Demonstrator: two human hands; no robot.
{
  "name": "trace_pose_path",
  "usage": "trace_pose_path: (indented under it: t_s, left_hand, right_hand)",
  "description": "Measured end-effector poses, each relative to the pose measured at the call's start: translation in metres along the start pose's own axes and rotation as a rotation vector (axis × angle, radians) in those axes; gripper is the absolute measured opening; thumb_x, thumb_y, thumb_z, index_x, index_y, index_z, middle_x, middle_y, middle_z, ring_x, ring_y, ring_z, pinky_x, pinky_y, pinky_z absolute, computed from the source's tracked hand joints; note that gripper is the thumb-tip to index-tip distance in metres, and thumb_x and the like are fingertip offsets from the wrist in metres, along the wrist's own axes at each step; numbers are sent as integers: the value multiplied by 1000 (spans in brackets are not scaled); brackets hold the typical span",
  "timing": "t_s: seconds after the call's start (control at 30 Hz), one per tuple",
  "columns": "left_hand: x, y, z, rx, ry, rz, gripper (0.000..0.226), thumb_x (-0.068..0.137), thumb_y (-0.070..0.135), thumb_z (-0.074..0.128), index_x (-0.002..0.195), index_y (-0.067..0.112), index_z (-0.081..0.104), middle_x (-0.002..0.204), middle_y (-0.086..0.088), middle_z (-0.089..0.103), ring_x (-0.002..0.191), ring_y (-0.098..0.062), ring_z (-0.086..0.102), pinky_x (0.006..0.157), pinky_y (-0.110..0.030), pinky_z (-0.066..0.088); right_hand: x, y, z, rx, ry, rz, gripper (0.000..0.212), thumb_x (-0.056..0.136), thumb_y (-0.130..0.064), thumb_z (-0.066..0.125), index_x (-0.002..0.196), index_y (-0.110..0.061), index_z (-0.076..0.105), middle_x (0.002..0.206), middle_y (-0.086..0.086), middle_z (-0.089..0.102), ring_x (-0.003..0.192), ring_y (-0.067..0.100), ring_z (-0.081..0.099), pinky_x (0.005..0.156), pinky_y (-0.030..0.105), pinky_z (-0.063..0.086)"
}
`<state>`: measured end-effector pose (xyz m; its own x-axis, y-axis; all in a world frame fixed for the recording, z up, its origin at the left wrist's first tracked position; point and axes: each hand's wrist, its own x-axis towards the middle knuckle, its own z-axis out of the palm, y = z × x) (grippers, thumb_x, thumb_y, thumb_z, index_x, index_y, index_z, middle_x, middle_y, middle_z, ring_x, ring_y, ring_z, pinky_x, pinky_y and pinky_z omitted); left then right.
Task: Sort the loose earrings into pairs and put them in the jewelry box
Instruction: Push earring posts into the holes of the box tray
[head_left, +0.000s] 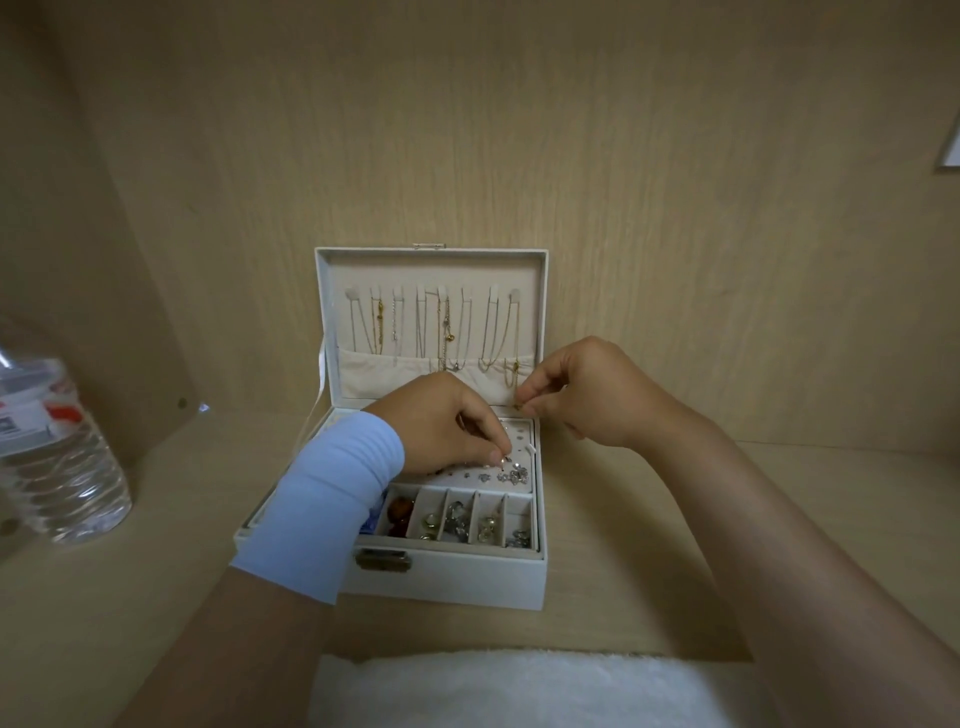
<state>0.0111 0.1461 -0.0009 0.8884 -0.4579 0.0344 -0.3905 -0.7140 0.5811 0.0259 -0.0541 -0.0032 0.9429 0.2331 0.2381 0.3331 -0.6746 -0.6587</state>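
Mid-counter, in the jewelry box (452, 579), our left grip (447, 421) pinches a stud (505, 460) just beside the loose earrings (513, 474). Our right grip (597, 395), pinching a gold earring (519, 407), hangs just behind them.

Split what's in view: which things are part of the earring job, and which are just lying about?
Job:
open white jewelry box
cluster of silver earrings on its white panel
small gold earring, pinched by right hand
left hand, pinching a small silver stud

Lying about:
clear plastic water bottle
white fluffy towel
chain necklaces hanging in the lid
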Motion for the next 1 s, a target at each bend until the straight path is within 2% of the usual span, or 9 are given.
trace_pose_path:
  t_s: [0.1, 0.27, 0.37, 0.43, 0.6, 0.7, 0.77, 0.9, 1.0]
  left_hand:
    - [-3, -2, -8, -36, 51, 2, 10, 80, 23, 80, 86, 32, 80, 83, 16, 75, 85, -1, 69, 92, -30, 55]
    - [-6, -17, -24, -115, 213, -43, 17, 79, 23, 81, 92, 30, 75, 80, 7, 75, 80, -11, 71, 88, -34, 56]
    - [-6, -25, -27, -162, 286, -69, 10, 80, 22, 80, 88, 20, 73, 74, 4, 75, 67, -1, 68, 78, -29, 54]
    - [-5, -29, -25, -185, 310, -75, 8, 82, 23, 78, 84, 17, 74, 73, 6, 75, 61, 3, 65, 77, -26, 53]
    - [-1, -38, -19, -241, 337, -78, 3, 85, 24, 75, 86, 22, 77, 79, 9, 76, 69, 5, 66, 76, -19, 49]
    - [0, -42, -21, -288, 334, -74, 7, 88, 21, 72, 91, 21, 78, 87, 11, 76, 85, -3, 71, 87, -24, 53]
    - [0, -42, -23, -295, 326, -73, 10, 88, 18, 72, 94, 22, 78, 91, 11, 76, 90, -6, 71, 90, -25, 53]
    - [-1, -41, -23, -302, 332, -64, 12, 88, 16, 72, 95, 24, 77, 92, 9, 76, 91, -6, 70, 86, -19, 52]
    - [-1, -39, -22, -293, 339, -54, 11, 89, 18, 71, 93, 26, 77, 90, 12, 74, 87, -4, 67, 78, -14, 50]
  right_hand:
    - [2, 0, 2, 0, 16, 0, 7, 82, -11, 79, 86, -16, 79, 54, -18, 62, 42, -8, 53, 46, 8, 37]
    - [4, -3, 11, 6, 24, -58, 8, 81, -11, 80, 84, -19, 79, 74, -13, 69, 58, -14, 57, 56, 3, 40]
    - [6, -6, 19, -16, 21, -67, 9, 80, -11, 81, 83, -20, 79, 76, -13, 71, 69, -10, 63, 65, 3, 44]
    - [7, -7, 25, -33, 16, -64, 10, 79, -12, 82, 84, -20, 80, 78, -12, 73, 75, -4, 66, 73, 10, 50]
    - [7, -11, 34, -39, -10, -115, 10, 79, -14, 82, 84, -23, 80, 77, -14, 73, 72, -5, 67, 72, 10, 50]
    - [6, -14, 40, -93, -35, -163, 9, 80, -17, 81, 84, -24, 79, 79, -15, 72, 74, -4, 67, 76, 16, 54]
    - [6, -16, 41, -103, -29, -197, 8, 81, -18, 81, 83, -25, 78, 80, -15, 72, 75, -4, 65, 74, 13, 52]
    - [7, -14, 35, -104, 36, -211, 17, 81, -17, 80, 79, -33, 74, 79, -16, 68, 72, -7, 62, 68, 11, 44]
    - [6, -11, 30, -102, 35, -174, 25, 81, -17, 80, 75, -39, 72, 78, -16, 71, 75, -6, 65, 73, 17, 52]
